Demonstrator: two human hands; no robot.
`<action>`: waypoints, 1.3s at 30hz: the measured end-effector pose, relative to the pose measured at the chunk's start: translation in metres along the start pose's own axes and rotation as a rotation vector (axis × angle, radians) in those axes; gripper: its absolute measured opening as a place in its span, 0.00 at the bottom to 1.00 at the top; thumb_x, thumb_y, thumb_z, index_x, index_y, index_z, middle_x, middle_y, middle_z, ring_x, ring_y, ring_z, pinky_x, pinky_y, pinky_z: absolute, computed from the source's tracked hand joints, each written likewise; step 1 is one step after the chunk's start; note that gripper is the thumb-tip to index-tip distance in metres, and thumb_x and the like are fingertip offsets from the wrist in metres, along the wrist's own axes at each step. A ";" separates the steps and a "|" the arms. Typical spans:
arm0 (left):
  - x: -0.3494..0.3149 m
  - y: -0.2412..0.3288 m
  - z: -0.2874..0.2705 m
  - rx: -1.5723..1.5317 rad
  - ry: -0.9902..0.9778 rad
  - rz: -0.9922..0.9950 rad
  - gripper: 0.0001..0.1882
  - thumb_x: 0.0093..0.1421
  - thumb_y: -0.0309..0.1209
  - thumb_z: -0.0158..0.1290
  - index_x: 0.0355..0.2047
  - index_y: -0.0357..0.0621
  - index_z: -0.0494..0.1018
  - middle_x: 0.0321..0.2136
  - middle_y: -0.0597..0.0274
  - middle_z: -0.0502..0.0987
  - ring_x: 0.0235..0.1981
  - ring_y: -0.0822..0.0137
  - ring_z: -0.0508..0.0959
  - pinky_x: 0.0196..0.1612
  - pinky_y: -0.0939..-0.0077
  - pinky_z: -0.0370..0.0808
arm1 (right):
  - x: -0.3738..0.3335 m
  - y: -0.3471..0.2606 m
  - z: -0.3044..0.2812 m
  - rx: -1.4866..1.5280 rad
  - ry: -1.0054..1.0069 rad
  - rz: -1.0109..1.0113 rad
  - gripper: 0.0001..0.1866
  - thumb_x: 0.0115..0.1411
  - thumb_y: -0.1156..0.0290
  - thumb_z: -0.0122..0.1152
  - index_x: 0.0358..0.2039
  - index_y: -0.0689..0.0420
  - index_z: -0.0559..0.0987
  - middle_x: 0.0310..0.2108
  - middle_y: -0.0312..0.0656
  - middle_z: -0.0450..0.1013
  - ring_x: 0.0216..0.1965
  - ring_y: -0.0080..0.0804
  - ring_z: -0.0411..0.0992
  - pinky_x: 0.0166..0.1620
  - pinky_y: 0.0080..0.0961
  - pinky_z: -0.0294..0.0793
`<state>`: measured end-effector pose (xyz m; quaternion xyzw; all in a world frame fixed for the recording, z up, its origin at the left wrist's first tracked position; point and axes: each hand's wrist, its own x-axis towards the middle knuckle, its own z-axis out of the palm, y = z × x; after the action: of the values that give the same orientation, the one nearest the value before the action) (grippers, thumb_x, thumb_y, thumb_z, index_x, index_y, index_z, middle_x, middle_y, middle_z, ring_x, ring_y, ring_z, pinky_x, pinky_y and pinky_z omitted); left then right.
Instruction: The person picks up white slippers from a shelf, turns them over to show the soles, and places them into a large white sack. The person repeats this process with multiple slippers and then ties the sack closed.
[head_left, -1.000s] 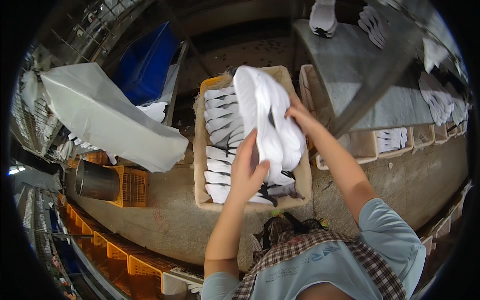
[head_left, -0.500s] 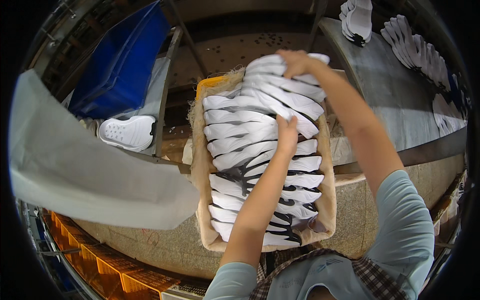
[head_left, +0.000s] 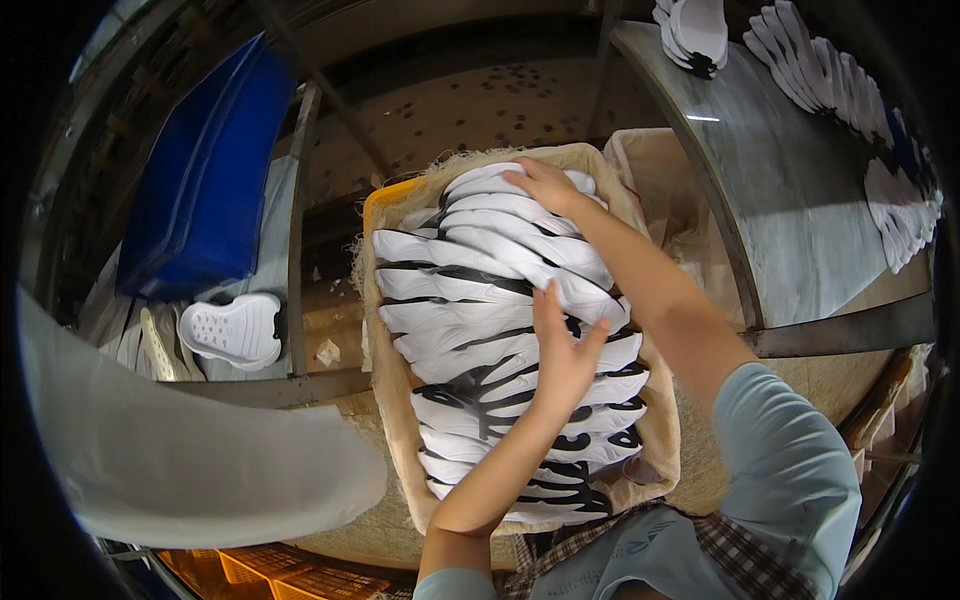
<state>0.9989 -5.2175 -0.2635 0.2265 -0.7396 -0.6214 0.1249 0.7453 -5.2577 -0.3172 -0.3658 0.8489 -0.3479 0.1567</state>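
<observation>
Rows of white clogs [head_left: 430, 285] with black trim stand packed on edge in a bin [head_left: 655, 450] lined with cream cloth. At the far end, a tilted batch of the clogs [head_left: 515, 235] lies on top of the others. My right hand [head_left: 545, 187] reaches over the far part of this batch with its fingers curled against the clogs. At the batch's near edge is my left hand [head_left: 567, 350], thumb and fingers spread, touching the clogs. Its palm side is partly hidden.
To the left, a blue crate [head_left: 205, 190] and a loose white clog with holes [head_left: 232, 330] sit on a table. A pale curved sheet [head_left: 220, 460] juts in below. More clogs [head_left: 820, 70] line the right metal table [head_left: 770, 180]. Orange crates [head_left: 290, 575] stand at lower left.
The batch of clogs has come down and nearer, into the bin's far end, with my right hand on it. My left hand's thumb and fingers have spread apart. The whole view has shifted.
</observation>
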 end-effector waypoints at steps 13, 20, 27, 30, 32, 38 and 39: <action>0.050 -0.049 0.018 1.218 -0.085 0.663 0.43 0.51 0.57 0.50 0.58 0.38 0.57 0.59 0.39 0.53 0.62 0.46 0.53 0.60 0.46 0.50 | -0.013 0.003 -0.010 -0.201 -0.082 0.274 0.43 0.54 0.32 0.37 0.60 0.53 0.60 0.59 0.53 0.58 0.62 0.45 0.54 0.62 0.45 0.44; 0.053 -0.045 0.003 1.121 -0.216 0.669 0.40 0.52 0.48 0.54 0.58 0.35 0.55 0.58 0.39 0.56 0.61 0.45 0.54 0.62 0.53 0.49 | -0.160 -0.064 -0.008 0.330 0.637 -0.049 0.19 0.57 0.58 0.52 0.39 0.61 0.72 0.40 0.52 0.70 0.43 0.51 0.67 0.47 0.41 0.65; -0.053 -0.008 0.029 0.451 0.035 0.528 0.32 0.55 0.23 0.51 0.58 0.30 0.51 0.55 0.39 0.58 0.57 0.49 0.61 0.60 0.62 0.56 | -0.455 -0.003 -0.062 0.135 0.232 -0.737 0.07 0.57 0.65 0.50 0.29 0.53 0.73 0.29 0.40 0.69 0.34 0.40 0.68 0.37 0.37 0.67; -0.149 0.008 0.079 0.238 0.031 0.418 0.27 0.57 0.20 0.46 0.56 0.33 0.51 0.51 0.47 0.63 0.45 0.60 0.70 0.45 0.72 0.69 | -0.574 0.075 -0.099 0.111 -0.157 -0.189 0.12 0.58 0.61 0.50 0.35 0.56 0.73 0.33 0.46 0.71 0.36 0.46 0.71 0.38 0.40 0.69; -0.202 0.023 0.127 0.225 -0.108 0.466 0.27 0.57 0.17 0.46 0.55 0.33 0.50 0.49 0.49 0.65 0.39 0.62 0.75 0.40 0.74 0.72 | -0.643 0.122 -0.124 -0.248 -0.587 0.323 0.20 0.55 0.56 0.53 0.44 0.55 0.74 0.44 0.46 0.72 0.45 0.46 0.71 0.42 0.42 0.70; -0.245 0.094 0.285 0.252 -0.605 0.443 0.28 0.57 0.20 0.49 0.57 0.38 0.53 0.49 0.48 0.67 0.41 0.64 0.76 0.44 0.73 0.73 | -0.801 0.203 -0.198 -0.160 -0.592 0.662 0.20 0.54 0.54 0.55 0.42 0.54 0.76 0.45 0.43 0.72 0.47 0.45 0.70 0.43 0.44 0.70; -0.234 0.107 0.312 0.183 -0.642 0.405 0.29 0.57 0.21 0.49 0.58 0.39 0.52 0.49 0.50 0.67 0.42 0.64 0.75 0.44 0.72 0.73 | -0.814 0.213 -0.207 -0.179 -0.532 0.687 0.20 0.54 0.54 0.55 0.42 0.54 0.76 0.44 0.44 0.72 0.46 0.45 0.71 0.44 0.44 0.69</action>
<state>1.0375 -4.8206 -0.1981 -0.1197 -0.8232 -0.5548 -0.0137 1.0853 -4.4605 -0.3110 -0.1514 0.8782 -0.0943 0.4439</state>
